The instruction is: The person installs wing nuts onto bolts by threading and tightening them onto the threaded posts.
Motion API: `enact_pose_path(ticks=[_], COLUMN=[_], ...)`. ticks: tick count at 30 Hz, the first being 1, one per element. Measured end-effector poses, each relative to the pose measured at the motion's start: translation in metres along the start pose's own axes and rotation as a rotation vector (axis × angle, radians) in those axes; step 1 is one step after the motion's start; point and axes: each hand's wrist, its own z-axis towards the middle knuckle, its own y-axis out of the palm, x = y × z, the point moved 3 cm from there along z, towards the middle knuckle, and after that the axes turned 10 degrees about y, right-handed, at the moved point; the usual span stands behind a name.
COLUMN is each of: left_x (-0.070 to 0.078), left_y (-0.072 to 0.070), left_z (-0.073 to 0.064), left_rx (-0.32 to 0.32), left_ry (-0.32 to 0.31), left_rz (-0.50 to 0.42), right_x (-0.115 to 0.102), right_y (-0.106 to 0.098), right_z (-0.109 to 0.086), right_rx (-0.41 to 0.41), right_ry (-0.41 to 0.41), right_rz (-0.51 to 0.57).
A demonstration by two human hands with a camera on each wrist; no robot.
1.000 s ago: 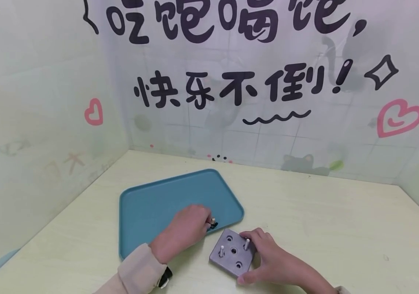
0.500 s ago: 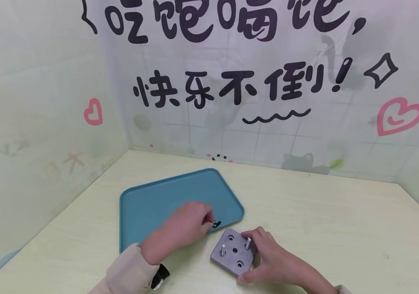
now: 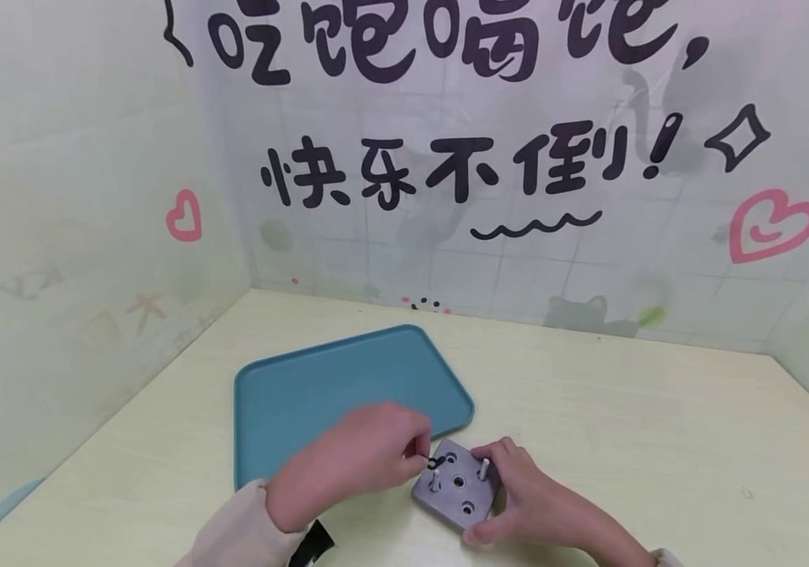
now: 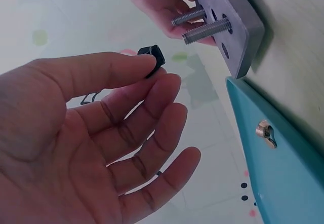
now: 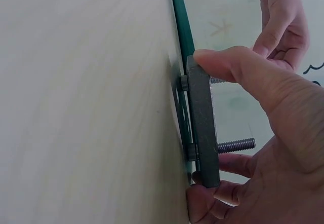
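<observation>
My left hand pinches a small black nut between thumb and index finger, its other fingers loosely bent. In the head view the nut is just above the left side of a grey metal plate, near an upright bolt; whether they touch, I cannot tell. A second threaded bolt stands across the plate, which also has several open holes. My right hand grips the plate by its right side, thumb and fingers on opposite edges. Below the plate, the bolt heads show in the right wrist view.
A blue tray lies behind and left of the plate, one corner close to it. Inside the tray is a metal wing nut. The pale wooden table meets a printed wall at the back.
My left hand has moved from the tray's near edge toward me and right, over to the plate, with the black nut between its fingers. The right hand still holds the plate.
</observation>
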Motion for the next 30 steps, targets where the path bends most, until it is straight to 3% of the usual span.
enact_pose_path(ticks=[15,30], left_x=[0.002,0.001], left_y=[0.012,0.014], left_z=[0.007,0.007], left_rx=[-0.018,-0.016], left_ry=[0.006,0.004], left_rz=[0.006,0.014], right_x=[0.002,0.001], right_y=[0.0,0.001], right_z=[0.001,0.0], right_rx=[0.012,0.011], right_ry=[-0.024,-0.011], right_rz=[0.006,0.013])
